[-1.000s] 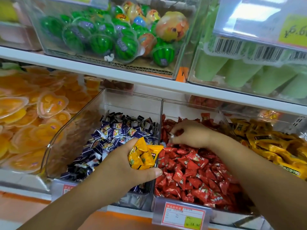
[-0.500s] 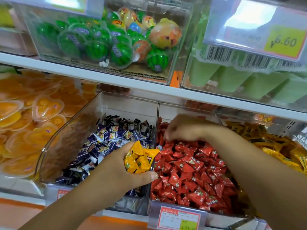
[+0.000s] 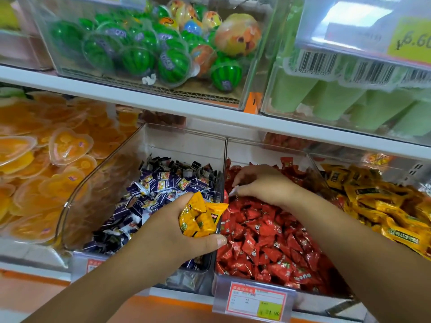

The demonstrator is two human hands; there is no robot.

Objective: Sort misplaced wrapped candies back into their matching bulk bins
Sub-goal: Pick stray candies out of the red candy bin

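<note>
Wrapped candies fill three adjoining clear bins: purple candies (image 3: 163,185) left, red candies (image 3: 268,243) centre, binned yellow candies (image 3: 384,213) right. The right hand (image 3: 263,183) sits among the red candies, fingers curled downward; its grasp cannot be determined. The left hand (image 3: 172,229) clutches misplaced yellow candies (image 3: 198,217) above the purple-red divider.

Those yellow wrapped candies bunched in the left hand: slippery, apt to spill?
Probably slippery: the yellow candies have glossy wrappers. Likely light, since the left hand holds several in one grip. One juts out sideways, so it may drop.
</note>
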